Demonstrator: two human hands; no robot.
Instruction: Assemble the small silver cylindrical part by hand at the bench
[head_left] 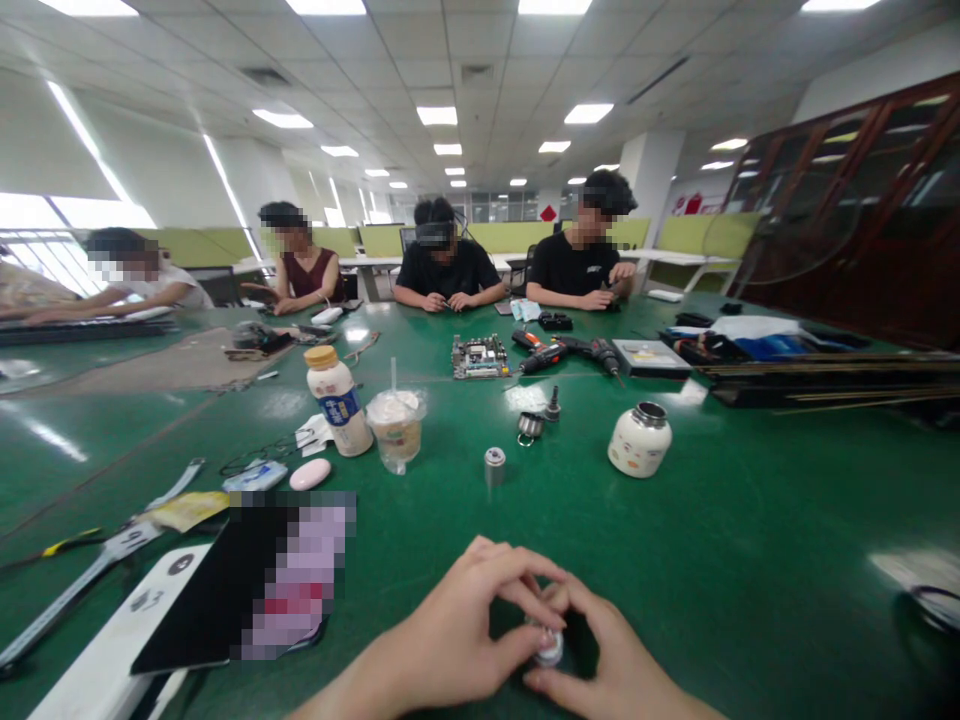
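Note:
Both hands meet low in the middle of the view, above the green table [735, 540]. My left hand [465, 625] has its thumb and fingers closed on a small round silvery part [550, 648]. My right hand [600, 645] curls round the same part from the right, its thumb below it. Fingers hide much of the part. Beyond them a small metal cylinder [494, 466] stands upright. Farther back lie a metal piece with a ring [529, 428] and a dark pointed fitting [553, 404]. A cream jar with a metal rim [640, 440] stands open to the right.
At left are a bottle [337, 405], an iced drink cup [396, 430], a pink oval item [310, 474] and a dark tablet [217, 590]. A circuit board [480, 357] and power drills [544, 355] lie farther back. Several people sit across the table.

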